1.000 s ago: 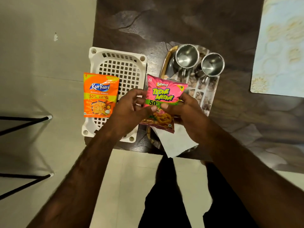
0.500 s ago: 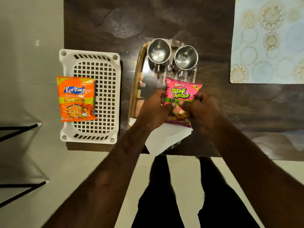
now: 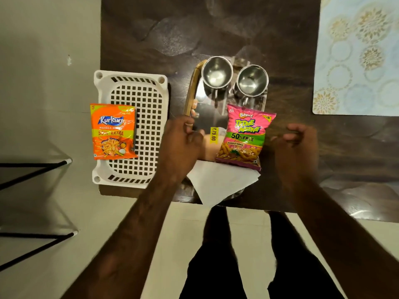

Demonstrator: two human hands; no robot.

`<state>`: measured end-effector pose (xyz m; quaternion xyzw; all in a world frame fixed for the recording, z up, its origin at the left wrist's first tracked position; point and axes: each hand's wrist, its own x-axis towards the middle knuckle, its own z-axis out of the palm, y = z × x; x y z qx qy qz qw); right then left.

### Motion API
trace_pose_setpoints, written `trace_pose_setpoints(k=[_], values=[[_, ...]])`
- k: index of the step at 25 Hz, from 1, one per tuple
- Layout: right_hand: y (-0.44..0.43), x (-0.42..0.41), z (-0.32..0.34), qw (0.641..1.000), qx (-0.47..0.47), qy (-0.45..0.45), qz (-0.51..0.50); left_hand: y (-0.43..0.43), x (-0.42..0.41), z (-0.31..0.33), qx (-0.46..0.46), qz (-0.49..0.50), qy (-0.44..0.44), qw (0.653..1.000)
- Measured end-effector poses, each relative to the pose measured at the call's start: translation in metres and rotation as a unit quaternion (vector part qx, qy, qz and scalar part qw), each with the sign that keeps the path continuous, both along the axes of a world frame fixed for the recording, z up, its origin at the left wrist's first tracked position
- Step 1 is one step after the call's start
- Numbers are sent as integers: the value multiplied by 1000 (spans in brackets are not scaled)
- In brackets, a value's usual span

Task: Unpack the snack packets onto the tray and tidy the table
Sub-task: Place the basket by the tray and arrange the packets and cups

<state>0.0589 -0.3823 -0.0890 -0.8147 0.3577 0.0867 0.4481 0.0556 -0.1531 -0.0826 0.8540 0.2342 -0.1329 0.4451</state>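
A pink Bingo snack packet (image 3: 245,137) lies on the shiny steel tray (image 3: 204,113), its lower edge over a white napkin (image 3: 220,182). An orange Kurkure packet (image 3: 113,131) rests on the left edge of a white perforated plastic basket (image 3: 149,108). My left hand (image 3: 181,143) hovers just left of the pink packet, fingers loosely curled and holding nothing. My right hand (image 3: 295,147) is just right of the packet, apart from it, fingers curled and spread, empty.
Two steel cups (image 3: 217,73) (image 3: 252,80) stand at the far end of the tray. A patterned light-blue placemat (image 3: 358,55) lies at the right on the dark table (image 3: 237,29). Black metal legs (image 3: 32,169) stand on the floor to the left.
Both hands held the pink packet and carried it right from the basket side to the tray. They have let it go and drawn apart, leaving it lying on the tray.
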Motion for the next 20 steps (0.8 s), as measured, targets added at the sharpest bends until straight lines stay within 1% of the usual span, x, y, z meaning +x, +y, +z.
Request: trace_pose_setpoints(k=[2, 4, 7, 9, 11, 13, 16, 18, 20], values=[[-3, -1, 5, 998, -35, -52, 7, 45, -4, 10, 79, 59, -19, 995], [2, 2, 11, 996, -29, -78, 36, 90, -7, 17, 149, 109, -21, 983], [35, 10, 21, 989, 43, -75, 119, 148, -13, 22, 227, 161, 0, 961], [65, 16, 25, 977, 85, -72, 181, 175, -17, 18, 254, 165, 48, 952], [95, 19, 25, 960, 135, -71, 234, 191, -18, 10, 249, 145, 122, 950], [119, 20, 24, 944, 177, -62, 271, 192, -17, 0, 224, 114, 152, 956], [146, 19, 23, 923, 188, -54, 331, 190, -19, -12, 210, 99, 138, 963], [155, 19, 25, 917, 194, -44, 345, 191, -20, -15, 195, 117, 124, 966], [158, 18, 27, 916, 191, -33, 350, 191, -20, -16, 171, 108, 94, 975]])
